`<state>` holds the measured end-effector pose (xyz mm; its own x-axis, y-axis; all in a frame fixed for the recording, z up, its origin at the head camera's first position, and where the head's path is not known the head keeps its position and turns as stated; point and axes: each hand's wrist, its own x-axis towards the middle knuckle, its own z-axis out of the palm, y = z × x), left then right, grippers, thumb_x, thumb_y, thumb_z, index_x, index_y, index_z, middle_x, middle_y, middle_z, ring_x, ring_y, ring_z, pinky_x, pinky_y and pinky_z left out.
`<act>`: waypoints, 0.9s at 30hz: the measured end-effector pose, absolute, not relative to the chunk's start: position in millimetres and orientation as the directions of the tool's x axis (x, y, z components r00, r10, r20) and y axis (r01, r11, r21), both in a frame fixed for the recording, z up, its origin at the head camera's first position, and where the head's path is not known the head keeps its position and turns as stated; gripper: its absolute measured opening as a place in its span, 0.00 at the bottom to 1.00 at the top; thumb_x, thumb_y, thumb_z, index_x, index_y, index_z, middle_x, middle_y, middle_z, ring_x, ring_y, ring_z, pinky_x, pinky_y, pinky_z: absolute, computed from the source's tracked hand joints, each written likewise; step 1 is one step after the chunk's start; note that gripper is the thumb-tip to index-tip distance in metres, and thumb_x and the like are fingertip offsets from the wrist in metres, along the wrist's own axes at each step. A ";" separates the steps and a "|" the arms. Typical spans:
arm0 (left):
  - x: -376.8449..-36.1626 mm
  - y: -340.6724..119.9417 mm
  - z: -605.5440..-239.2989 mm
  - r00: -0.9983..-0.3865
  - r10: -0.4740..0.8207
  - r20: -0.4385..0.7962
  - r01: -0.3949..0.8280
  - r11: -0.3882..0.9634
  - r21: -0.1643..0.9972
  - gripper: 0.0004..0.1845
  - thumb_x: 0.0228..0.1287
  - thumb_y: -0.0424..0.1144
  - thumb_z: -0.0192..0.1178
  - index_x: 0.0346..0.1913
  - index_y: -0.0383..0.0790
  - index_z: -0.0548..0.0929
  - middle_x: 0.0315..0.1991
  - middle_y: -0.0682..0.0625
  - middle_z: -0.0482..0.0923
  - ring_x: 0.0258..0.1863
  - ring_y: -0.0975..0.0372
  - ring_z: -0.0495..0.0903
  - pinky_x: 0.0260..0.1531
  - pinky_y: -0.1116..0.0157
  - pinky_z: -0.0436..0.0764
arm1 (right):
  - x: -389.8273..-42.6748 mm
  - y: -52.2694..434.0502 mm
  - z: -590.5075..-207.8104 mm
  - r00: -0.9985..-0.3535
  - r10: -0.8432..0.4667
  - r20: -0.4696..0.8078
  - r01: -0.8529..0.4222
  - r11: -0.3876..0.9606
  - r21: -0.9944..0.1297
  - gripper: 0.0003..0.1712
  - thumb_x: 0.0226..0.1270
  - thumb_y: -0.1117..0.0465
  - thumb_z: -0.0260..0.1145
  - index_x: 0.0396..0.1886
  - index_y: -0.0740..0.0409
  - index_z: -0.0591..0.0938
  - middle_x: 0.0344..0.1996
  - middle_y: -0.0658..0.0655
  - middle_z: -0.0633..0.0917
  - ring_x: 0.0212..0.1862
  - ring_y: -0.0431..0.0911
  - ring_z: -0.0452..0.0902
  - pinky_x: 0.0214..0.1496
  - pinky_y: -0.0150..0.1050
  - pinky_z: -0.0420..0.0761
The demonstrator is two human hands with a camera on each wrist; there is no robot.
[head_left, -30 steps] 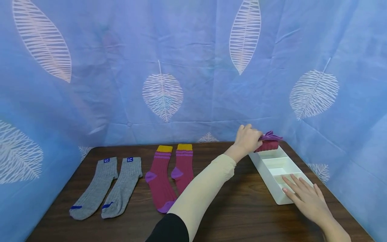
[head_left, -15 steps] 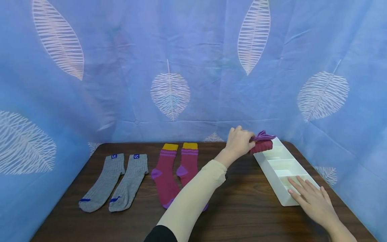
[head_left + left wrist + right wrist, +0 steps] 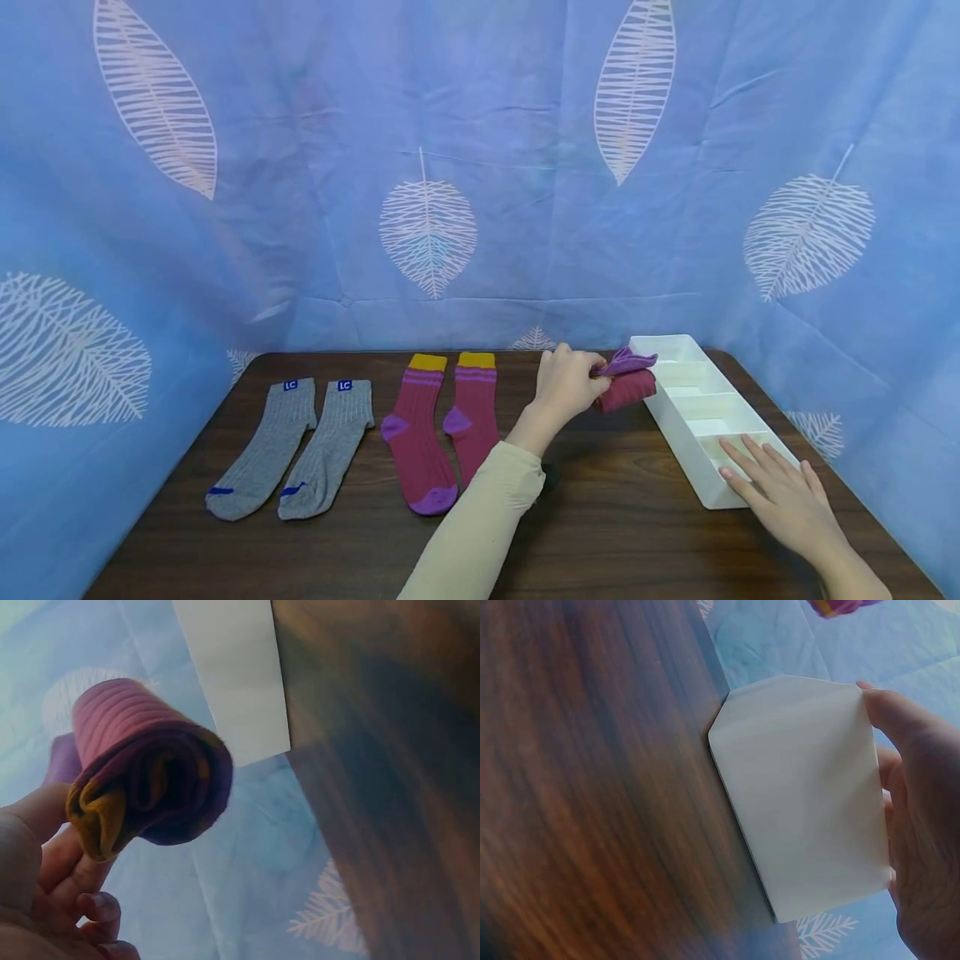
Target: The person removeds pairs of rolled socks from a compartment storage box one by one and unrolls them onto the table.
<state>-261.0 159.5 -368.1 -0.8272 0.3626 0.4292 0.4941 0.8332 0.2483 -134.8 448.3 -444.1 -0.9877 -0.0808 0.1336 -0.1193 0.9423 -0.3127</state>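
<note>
A dark wooden table (image 3: 615, 533) carries a white divided tray (image 3: 678, 402), the right hand (image 3: 780, 496) lying flat with straight fingers on its near end. The left hand (image 3: 566, 385) grips a rolled maroon sock bundle (image 3: 626, 387), just left of the tray. Left of that hand lie flat maroon socks (image 3: 438, 433) and grey socks (image 3: 296, 446).

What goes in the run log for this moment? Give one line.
left hand: holds rolled sock beside tray | right hand: flat on tray end | table: grey pair, maroon pair
</note>
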 end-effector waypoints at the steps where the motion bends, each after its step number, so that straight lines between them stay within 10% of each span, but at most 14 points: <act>1: -258.4 156.9 -370.2 -0.840 0.352 0.414 0.484 0.831 0.276 0.13 0.64 0.54 0.63 0.50 0.61 0.86 0.41 0.65 0.86 0.30 0.67 0.65 0.33 0.71 0.60 | -135.4 448.2 -444.1 -0.988 -0.081 0.134 -0.120 0.943 -0.312 0.37 0.77 0.41 0.45 0.78 0.52 0.53 0.75 0.72 0.52 0.75 0.72 0.37 0.68 0.69 0.17; 18: -235.6 130.6 -420.5 -0.957 0.207 0.203 0.286 0.788 0.545 0.12 0.58 0.50 0.69 0.44 0.54 0.90 0.43 0.60 0.87 0.46 0.62 0.82 0.43 0.64 0.72 | -137.5 449.3 -437.4 -0.991 -0.076 0.112 -0.108 0.944 -0.312 0.40 0.76 0.39 0.47 0.79 0.52 0.50 0.72 0.76 0.55 0.72 0.74 0.44 0.65 0.76 0.29; 27: -238.7 115.8 -429.1 -0.979 0.160 0.129 0.206 0.773 0.600 0.12 0.57 0.51 0.69 0.40 0.50 0.90 0.41 0.56 0.88 0.46 0.59 0.83 0.56 0.51 0.72 | -146.1 422.5 -421.1 -0.885 -0.185 0.428 -0.256 0.960 -0.114 0.43 0.65 0.48 0.67 0.77 0.47 0.59 0.63 0.73 0.72 0.59 0.72 0.69 0.52 0.70 0.68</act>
